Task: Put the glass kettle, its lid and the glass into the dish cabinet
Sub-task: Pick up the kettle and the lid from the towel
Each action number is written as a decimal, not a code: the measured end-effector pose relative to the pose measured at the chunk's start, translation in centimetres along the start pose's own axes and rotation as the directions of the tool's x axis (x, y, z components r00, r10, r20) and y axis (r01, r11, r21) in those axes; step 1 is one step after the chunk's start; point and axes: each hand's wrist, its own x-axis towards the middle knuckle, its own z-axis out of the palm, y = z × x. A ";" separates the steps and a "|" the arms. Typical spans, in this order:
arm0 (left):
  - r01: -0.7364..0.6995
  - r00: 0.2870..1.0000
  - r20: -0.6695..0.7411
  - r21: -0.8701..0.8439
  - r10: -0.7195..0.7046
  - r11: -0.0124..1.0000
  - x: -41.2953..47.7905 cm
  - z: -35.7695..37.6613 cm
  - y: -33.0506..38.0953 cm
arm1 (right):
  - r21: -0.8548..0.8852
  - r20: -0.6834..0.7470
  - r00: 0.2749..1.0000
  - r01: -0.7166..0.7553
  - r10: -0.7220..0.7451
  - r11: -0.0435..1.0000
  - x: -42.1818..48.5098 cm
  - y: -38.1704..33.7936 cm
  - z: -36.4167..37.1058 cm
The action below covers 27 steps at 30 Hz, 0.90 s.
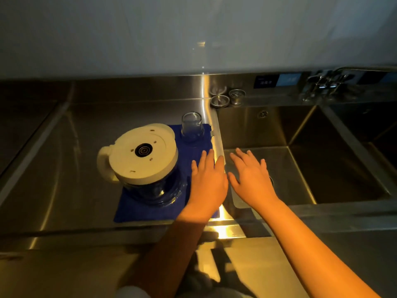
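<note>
- Kettle (143,160): stands mouth-down on a blue cloth (150,211), with its white base facing up and a dark round connector at the centre. The white handle points left, and the glass body shows below the base.
- Glass (192,125): stands on the far right corner of the cloth, just beyond the kettle and apart from it. The view does not show whether it is upright or inverted.
- Cloth: lies flat on the steel counter (86,125), with its right edge close to the sink (247,125) rim.
- Left hand (207,179): palm down with the fingers straight and close together. It is over the right edge of the cloth and the sink rim, just beside the kettle and not touching it. It holds nothing.
- Right hand (250,175): palm down with the fingers straight and fanned apart, over the left part of the sink basin. It holds nothing. Contact with the steel cannot be judged.
- The two hands are side by side, with the thumbs near each other.
- Two strainers (219,100) sit on the ledge behind the sink's left corner.
- A pale round object (218,90) sits behind them. It may be the lid, but the light is too dim to confirm this.
- Tap (322,81) and panel (266,81): on the back ledge to the right.
</note>
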 end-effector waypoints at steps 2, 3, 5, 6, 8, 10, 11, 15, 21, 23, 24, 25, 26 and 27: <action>0.020 1.000 -0.003 -0.014 -0.020 1.000 -1.4 0.0 0.2 | 0.004 -0.004 1.000 0.009 -0.009 1.000 -1.2 0.0 -0.1; 0.032 0.999 -0.002 -0.025 -0.032 0.999 -2.1 0.0 0.3 | 0.004 -0.001 1.000 0.014 -0.014 1.000 -1.9 0.0 -0.1; 0.054 0.999 0.004 -0.034 -0.054 0.998 -3.6 0.1 0.6 | -0.001 0.014 1.000 0.022 -0.022 1.000 -3.4 0.1 0.0; 0.062 0.998 0.009 -0.037 -0.061 0.997 -4.4 0.2 0.7 | -0.003 0.021 0.999 0.025 -0.025 1.000 -4.1 0.1 0.1; 0.064 0.998 0.017 -0.051 -0.063 0.997 -6.0 0.4 1.0 | 0.003 0.031 0.999 0.022 -0.022 1.000 -5.4 -0.1 0.2; 0.058 0.998 0.022 -0.055 -0.057 0.997 -7.6 0.5 0.9 | 0.005 0.031 0.999 0.018 -0.018 1.000 -6.5 -0.6 0.4; 0.062 0.998 0.026 -0.053 -0.060 0.997 -8.3 0.4 0.7 | 0.002 0.030 0.999 0.022 -0.022 1.000 -7.0 -1.0 0.5; 0.094 0.996 0.011 -0.069 -0.093 0.993 -10.1 -0.4 -0.8 | -0.005 0.040 0.998 0.040 -0.040 0.999 -8.5 -3.0 1.0; 0.062 0.997 0.045 -0.125 -0.057 0.990 -12.6 -0.9 -4.6 | -0.021 0.031 0.999 -0.008 0.009 1.000 -10.3 -6.6 2.4; 0.036 0.998 0.056 -0.129 -0.029 0.991 -13.5 -1.2 -6.7 | -0.018 0.025 0.999 -0.030 0.031 0.999 -11.0 -8.6 3.2; 0.018 0.998 0.058 -0.128 -0.011 0.992 -13.9 -1.6 -7.9 | -0.016 0.023 0.999 -0.042 0.043 0.999 -11.3 -9.9 3.5; -0.001 0.998 0.058 -0.127 0.008 0.992 -14.4 -2.0 -9.1 | -0.013 0.020 0.998 -0.054 0.055 0.998 -11.5 -11.2 3.9; -0.017 0.998 0.055 -0.124 0.024 0.992 -14.8 -2.5 -10.5 | -0.008 0.017 0.998 -0.067 0.067 0.998 -11.7 -12.7 4.3; -0.030 0.998 0.053 -0.121 0.037 0.992 -15.2 -3.0 -11.8 | -0.001 0.014 0.997 -0.079 0.079 0.997 -11.9 -14.1 4.6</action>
